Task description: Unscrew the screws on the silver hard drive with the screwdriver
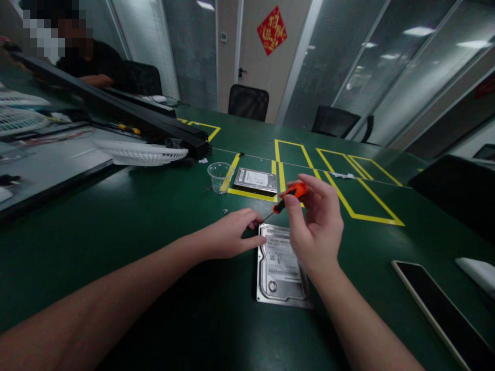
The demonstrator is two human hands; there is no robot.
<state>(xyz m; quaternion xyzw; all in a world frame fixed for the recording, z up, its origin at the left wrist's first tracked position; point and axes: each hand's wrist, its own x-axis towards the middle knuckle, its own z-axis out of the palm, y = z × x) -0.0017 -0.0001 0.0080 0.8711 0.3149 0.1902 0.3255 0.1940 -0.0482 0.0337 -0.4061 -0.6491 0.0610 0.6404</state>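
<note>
A silver hard drive (pixel 280 268) lies flat on the green table (pixel 162 216) in front of me. My right hand (pixel 315 224) is closed round an orange-handled screwdriver (pixel 288 197), its tip pointing down-left at the drive's far left corner. My left hand (pixel 232 234) rests on the table at that same corner, fingers curled and pinched against the drive's edge. What the pinch holds, if anything, I cannot make out.
A second hard drive (pixel 255 181) lies farther back inside yellow tape marks, beside a clear plastic cup (pixel 220 176). A small screw (pixel 225 211) lies loose. A white fan grille (pixel 141 153) and black bar sit left. A phone (pixel 444 309) lies right. Another person sits far left.
</note>
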